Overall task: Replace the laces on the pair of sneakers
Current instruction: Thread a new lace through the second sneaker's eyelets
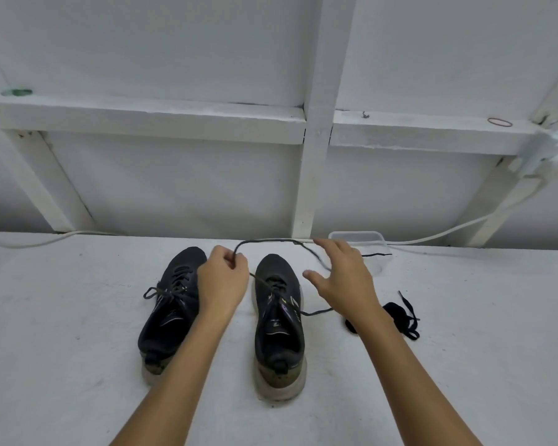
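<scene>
The left hand is pinching a thin dark shoelace between its curled fingers and thumb, hovering between the toes of two black mesh sneakers with pale, dirty soles. The left sneaker is lying just to the outside of that hand, partly under the wrist, its own dark lace loosely tied across the tongue. The right sneaker is sitting just to the inside of the left hand, between the two forearms, heel toward the person.

From the pinch, the held lace is arching up and across toward the right hand, and a lower strand is running down from the left hand into the eyelets of the right sneaker. Another end is trailing out of that sneaker and passing beneath the right wrist.

The right hand is spreading wide, fingers straight and parted, palm down, holding nothing; the lace is passing under or behind its fingertips, and whether they are touching it cannot be told.

Just outside the right wrist, a bundled black flat shoelace is lying on the white table. Beyond the right fingertips, a clear plastic container is standing at the table's far edge.
</scene>
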Demonstrator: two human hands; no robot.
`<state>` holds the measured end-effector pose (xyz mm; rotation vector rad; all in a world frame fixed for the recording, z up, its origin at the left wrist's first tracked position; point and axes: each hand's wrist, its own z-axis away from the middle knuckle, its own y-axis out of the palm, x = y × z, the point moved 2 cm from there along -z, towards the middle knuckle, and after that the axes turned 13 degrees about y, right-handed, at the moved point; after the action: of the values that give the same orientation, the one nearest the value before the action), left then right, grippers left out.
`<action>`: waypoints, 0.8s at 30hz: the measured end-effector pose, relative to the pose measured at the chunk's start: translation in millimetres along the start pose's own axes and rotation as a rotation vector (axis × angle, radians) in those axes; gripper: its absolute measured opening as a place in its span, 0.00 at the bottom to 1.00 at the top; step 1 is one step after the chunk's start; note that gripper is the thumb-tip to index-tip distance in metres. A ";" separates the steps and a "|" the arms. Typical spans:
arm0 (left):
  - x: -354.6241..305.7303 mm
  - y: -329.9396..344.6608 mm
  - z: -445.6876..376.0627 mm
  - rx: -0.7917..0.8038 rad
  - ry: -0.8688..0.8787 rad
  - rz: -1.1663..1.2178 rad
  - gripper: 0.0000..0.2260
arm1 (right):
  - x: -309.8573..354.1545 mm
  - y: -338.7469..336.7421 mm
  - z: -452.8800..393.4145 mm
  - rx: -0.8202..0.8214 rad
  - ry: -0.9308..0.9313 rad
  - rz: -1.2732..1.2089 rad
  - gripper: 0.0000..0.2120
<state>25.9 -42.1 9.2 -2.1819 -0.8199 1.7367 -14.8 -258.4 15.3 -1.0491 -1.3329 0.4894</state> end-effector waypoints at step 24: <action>-11.2 26.7 14.0 0.682 0.588 -0.220 0.12 | 18.3 -24.3 -0.9 0.352 -0.014 -0.268 0.05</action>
<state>18.5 -72.4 1.0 -1.8605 -0.2460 0.9679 -16.2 -255.8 45.6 -0.5697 -1.3181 0.5067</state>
